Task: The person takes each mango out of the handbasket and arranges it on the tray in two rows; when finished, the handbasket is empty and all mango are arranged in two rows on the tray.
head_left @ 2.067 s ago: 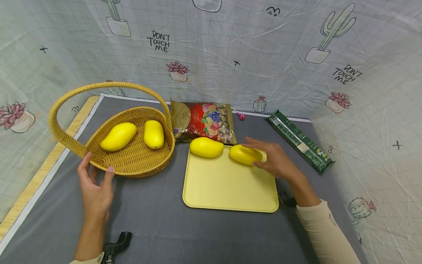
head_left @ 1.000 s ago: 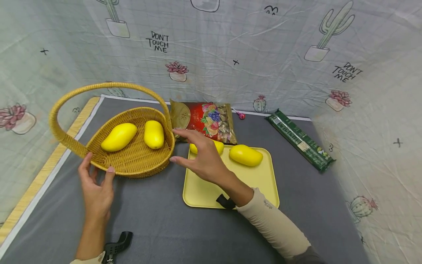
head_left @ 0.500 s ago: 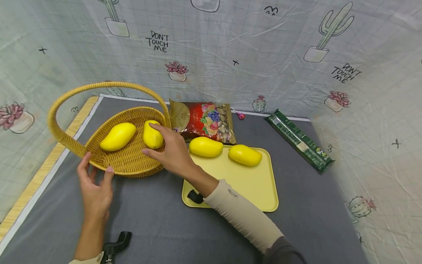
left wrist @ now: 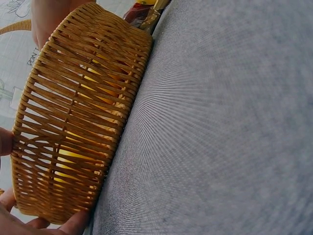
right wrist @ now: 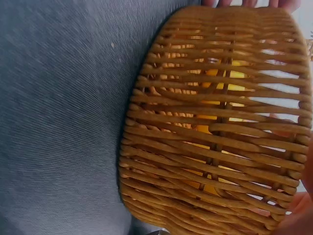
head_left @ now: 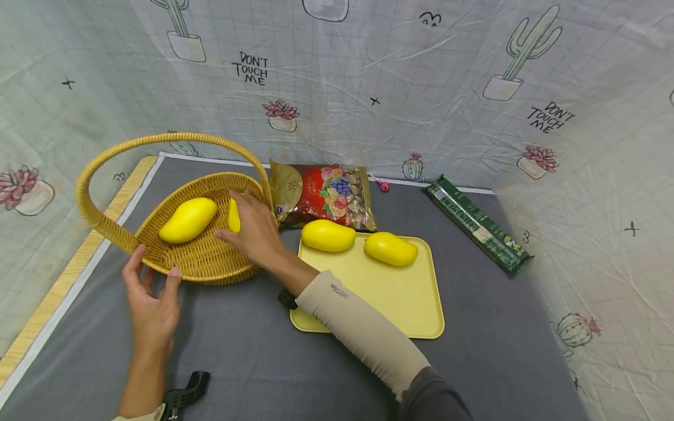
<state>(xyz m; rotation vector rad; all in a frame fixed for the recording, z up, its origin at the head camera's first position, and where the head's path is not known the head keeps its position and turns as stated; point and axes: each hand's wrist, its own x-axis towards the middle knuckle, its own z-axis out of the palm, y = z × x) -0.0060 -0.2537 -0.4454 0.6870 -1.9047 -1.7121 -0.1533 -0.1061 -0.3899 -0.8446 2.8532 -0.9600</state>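
A wicker basket [head_left: 210, 257] with a tall arched handle stands at the left, holding two yellow mangoes. My left hand [head_left: 152, 310] grips its near left rim, thumb and fingertips on the weave. The left mango [head_left: 188, 220] lies untouched. Over the right mango [head_left: 233, 216] is my right hand [head_left: 258, 234], thumb and fingers spread along its near and far ends; the palm hides most of it, and contact is unclear. Both wrist views show the basket's woven side [left wrist: 73, 107], [right wrist: 215, 127], with yellow showing through the gaps.
A yellow tray [head_left: 389, 298] right of the basket holds two mangoes [head_left: 328, 235], [head_left: 391, 248] along its far edge, under my right forearm. Behind lie a red and gold candy bag [head_left: 321, 196] and a small pink lollipop [head_left: 385, 186]. A green packet [head_left: 476, 225] lies at the right.
My right hand has moved left from the tray's right mango, across the tray and over the basket rim, to the right mango inside. My left hand has stayed on the basket.
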